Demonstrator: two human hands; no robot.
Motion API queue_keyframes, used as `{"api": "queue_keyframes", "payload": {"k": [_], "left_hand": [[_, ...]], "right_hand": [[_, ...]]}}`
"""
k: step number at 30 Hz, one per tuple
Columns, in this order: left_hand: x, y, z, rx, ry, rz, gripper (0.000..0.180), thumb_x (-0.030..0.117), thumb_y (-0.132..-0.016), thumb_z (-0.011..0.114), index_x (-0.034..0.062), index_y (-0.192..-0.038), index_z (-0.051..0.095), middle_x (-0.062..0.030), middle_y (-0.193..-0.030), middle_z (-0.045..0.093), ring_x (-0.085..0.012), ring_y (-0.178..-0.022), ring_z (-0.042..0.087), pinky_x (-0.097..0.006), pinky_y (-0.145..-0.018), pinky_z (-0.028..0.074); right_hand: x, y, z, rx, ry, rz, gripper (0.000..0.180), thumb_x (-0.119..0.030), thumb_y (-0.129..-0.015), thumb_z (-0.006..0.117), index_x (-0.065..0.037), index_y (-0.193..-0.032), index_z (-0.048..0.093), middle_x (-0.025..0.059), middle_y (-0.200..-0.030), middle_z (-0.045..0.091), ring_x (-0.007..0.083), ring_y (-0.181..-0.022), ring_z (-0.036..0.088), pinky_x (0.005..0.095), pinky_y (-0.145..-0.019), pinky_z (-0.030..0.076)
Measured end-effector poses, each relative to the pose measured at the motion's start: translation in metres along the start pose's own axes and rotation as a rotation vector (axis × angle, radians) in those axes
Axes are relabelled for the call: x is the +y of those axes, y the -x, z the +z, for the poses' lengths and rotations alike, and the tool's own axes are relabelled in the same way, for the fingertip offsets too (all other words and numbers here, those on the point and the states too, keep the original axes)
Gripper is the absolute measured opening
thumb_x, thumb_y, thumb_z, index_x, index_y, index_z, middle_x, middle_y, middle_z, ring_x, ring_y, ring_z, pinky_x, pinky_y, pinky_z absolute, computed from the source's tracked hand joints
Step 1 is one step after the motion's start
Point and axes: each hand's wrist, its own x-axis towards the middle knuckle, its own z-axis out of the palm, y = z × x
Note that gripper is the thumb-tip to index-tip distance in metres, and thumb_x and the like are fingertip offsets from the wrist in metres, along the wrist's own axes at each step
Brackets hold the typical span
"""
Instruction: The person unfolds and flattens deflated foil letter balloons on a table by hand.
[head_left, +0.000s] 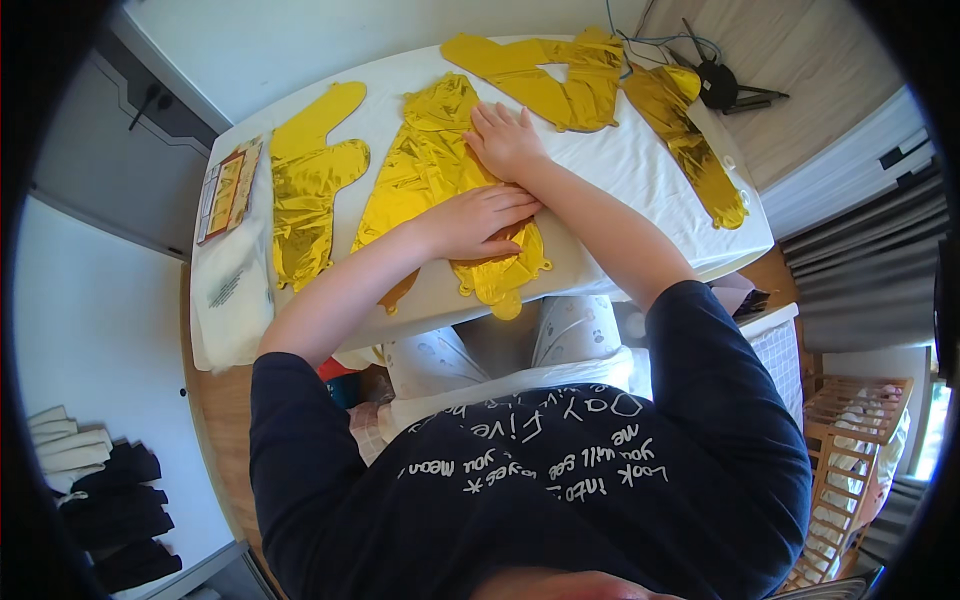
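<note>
A flat, uninflated gold foil balloon, shaped like a letter A, lies on the white-covered table before me. My left hand rests on its lower part, palm down with the fingers stretched to the right. Farther up, my right hand presses flat on the balloon's right edge, fingers spread. The two hands nearly meet, the left fingertips beside the right wrist. Creases run across the foil, and part of it is hidden under my hands and left forearm.
More flat gold foil balloons lie around: one at left, one at the back, one at right. A printed card and a clear plastic bag sit at the left edge. A black router with cables stands back right.
</note>
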Motion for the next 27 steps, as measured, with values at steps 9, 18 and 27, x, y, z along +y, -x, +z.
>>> {"api": "queue_keyframes", "payload": {"k": [9,18,27], "left_hand": [[0.003,0.002,-0.004,-0.131,-0.035,-0.004,0.084,0.051,-0.099,0.058,0.0053,-0.162,0.028,-0.0175,-0.168,0.027,-0.0316,-0.157,0.021,-0.046,-0.128,0.017],[0.017,0.018,-0.003,-0.211,-0.161,0.066,0.088,0.06,-0.098,0.053,0.0073,-0.163,0.025,-0.0227,-0.169,0.017,-0.0367,-0.158,0.016,-0.051,-0.128,0.014],[0.027,0.031,0.0,-0.137,0.021,0.032,0.082,0.055,-0.098,0.057,0.0083,-0.16,0.032,-0.0198,-0.167,0.026,-0.0359,-0.156,0.023,-0.052,-0.127,0.019]], "right_hand": [[0.007,-0.004,0.0,0.025,0.024,-0.01,0.064,-0.05,-0.11,0.03,-0.01,-0.159,0.034,0.0082,-0.168,0.031,0.0308,-0.156,0.026,0.0576,-0.126,0.017],[0.007,-0.004,0.005,0.026,0.011,-0.011,0.064,-0.05,-0.11,0.028,-0.011,-0.16,0.034,0.0078,-0.168,0.031,0.0303,-0.156,0.025,0.0572,-0.126,0.016],[0.004,-0.002,0.003,0.024,0.008,-0.007,0.064,-0.051,-0.11,0.028,-0.011,-0.16,0.034,0.0077,-0.168,0.03,0.0301,-0.156,0.025,0.0575,-0.126,0.015]]}}
